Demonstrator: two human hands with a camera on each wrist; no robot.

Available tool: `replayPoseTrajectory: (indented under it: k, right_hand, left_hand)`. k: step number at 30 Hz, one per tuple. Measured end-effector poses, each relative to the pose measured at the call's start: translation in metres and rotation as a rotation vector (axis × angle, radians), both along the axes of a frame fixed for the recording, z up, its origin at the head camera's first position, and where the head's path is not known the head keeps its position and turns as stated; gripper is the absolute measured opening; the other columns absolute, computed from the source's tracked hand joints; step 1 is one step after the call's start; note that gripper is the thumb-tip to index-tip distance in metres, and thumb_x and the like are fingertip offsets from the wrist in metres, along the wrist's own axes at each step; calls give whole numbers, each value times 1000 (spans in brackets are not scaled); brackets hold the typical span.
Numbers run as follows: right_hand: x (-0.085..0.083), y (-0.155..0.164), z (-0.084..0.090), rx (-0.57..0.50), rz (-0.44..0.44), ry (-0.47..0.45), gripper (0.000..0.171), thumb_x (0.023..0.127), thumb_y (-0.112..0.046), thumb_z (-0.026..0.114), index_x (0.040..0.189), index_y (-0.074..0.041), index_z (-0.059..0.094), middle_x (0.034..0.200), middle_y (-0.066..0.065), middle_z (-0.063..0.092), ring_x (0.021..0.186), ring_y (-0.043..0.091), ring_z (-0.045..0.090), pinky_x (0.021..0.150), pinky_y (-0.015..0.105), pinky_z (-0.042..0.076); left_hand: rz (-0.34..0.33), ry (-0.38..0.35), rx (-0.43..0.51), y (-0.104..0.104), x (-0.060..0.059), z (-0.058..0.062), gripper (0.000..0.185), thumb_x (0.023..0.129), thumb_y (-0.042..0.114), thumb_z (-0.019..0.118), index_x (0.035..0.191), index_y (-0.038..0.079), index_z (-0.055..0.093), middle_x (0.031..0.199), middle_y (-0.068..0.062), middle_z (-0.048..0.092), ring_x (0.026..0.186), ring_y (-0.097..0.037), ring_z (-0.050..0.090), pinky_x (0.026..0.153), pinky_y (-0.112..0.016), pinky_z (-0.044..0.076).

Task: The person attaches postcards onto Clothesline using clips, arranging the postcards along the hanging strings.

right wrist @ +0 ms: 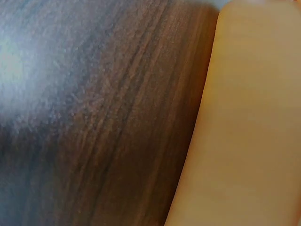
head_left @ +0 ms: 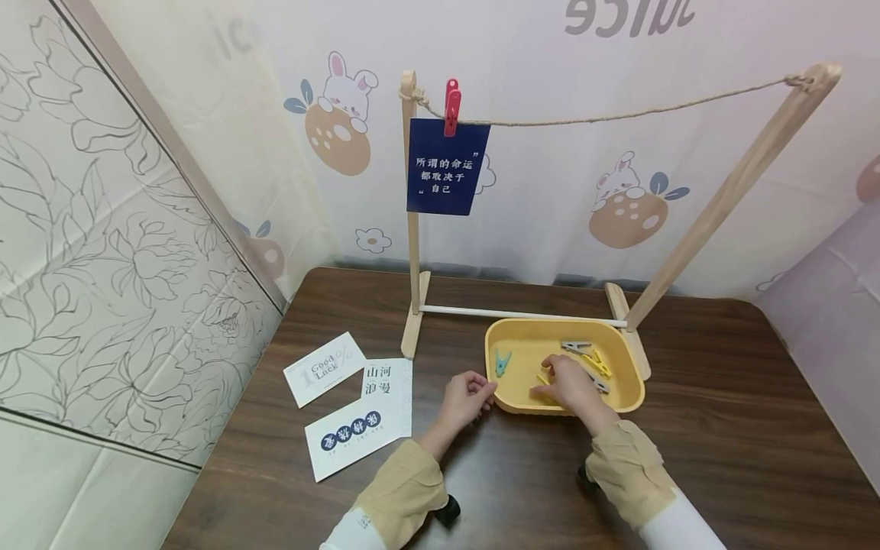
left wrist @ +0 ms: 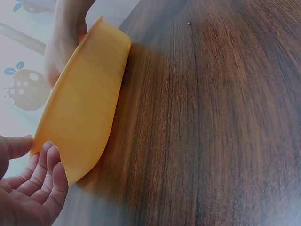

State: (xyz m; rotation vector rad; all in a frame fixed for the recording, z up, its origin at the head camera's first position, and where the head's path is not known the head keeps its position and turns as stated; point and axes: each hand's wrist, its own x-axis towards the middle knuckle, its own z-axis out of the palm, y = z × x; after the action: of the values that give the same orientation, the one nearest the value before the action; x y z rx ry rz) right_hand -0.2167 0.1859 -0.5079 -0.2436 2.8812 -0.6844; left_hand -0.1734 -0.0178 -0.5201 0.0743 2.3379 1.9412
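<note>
Yellow tray [head_left: 632, 382]: on dark wood worktop [head_left: 722, 428], just in front of wooden rack [head_left: 412, 229].
Right hand [head_left: 567, 383]: inside tray, fingers bent down among clothespins; grip on any pin cannot be told. Yellow clothespin [head_left: 596, 363] just beside fingers; grey clothespin [head_left: 576, 346] behind; blue clothespin [head_left: 503, 363] at tray's left end.
Left hand [head_left: 467, 397]: against tray's left outer wall, fingers loosely curled, nothing held.
String [head_left: 619, 116] across rack: red clothespin [head_left: 451, 105] pinning dark blue card [head_left: 447, 166].
Three printed cards [head_left: 351, 401]: flat on worktop, left of hands.
</note>
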Motion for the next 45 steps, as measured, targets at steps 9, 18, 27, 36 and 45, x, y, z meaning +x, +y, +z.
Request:
replayPoseTrajectory:
  k: [9,18,27,36,45]
  right_hand:
    - [-2,-2,-2,74,48,-9,50,65,-30,78,93,5,58,80,10,54,70,21,51,63,36,43]
    - [-4,-8,-2,149,65,-34,40,66,-30,77,85,0,56,71,5,48,61,19,43,54,31,38]
    - [-7,-13,1,206,73,-64,36,68,-28,76,82,-2,54,67,5,47,60,19,43,53,32,37]
    - [-6,-17,4,232,86,-54,34,68,-26,76,79,-2,55,66,4,48,59,19,44,51,32,38]
    - [-6,-18,5,240,104,-41,33,69,-26,75,77,-3,54,63,3,46,56,18,42,48,30,35]
  left_hand:
    - [9,-3,27,2,5,6,17,84,7,60,79,-9,55,62,-20,60,57,-41,58,41,-26,45]
    - [11,20,56,2,8,15,15,84,3,59,78,-10,54,62,-23,58,56,-43,57,45,-42,48]
    - [11,1,34,2,3,0,17,83,9,61,76,-5,55,58,-12,59,51,-31,59,41,-28,46]
    - [17,-8,26,2,2,0,18,83,10,62,77,-5,55,60,-14,60,50,-29,59,42,-30,47]
    - [27,-17,63,3,3,-3,19,84,9,61,79,-8,55,63,-21,60,56,-40,58,47,-46,48]
